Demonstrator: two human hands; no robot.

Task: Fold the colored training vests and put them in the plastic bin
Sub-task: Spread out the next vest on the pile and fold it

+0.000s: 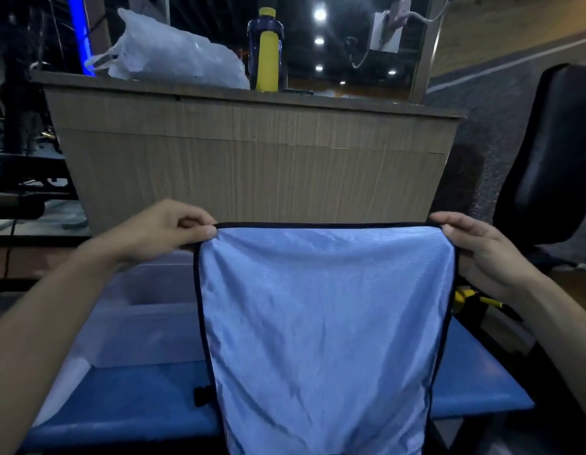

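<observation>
A light blue training vest (324, 323) with dark trim hangs in front of me, stretched flat between both hands. My left hand (167, 234) pinches its top left corner. My right hand (478, 254) pinches the top right corner. The vest's lower end runs out of the frame. Behind and left of the vest stands a translucent plastic bin (144, 323) on a blue surface (134, 399); the vest hides the bin's right part.
A wooden counter (252, 159) rises right behind the bin, with a white plastic bag (173, 50) and a yellow bottle (267, 50) on top. A black chair (547, 152) stands at the right. A yellow tool (465, 297) lies under my right wrist.
</observation>
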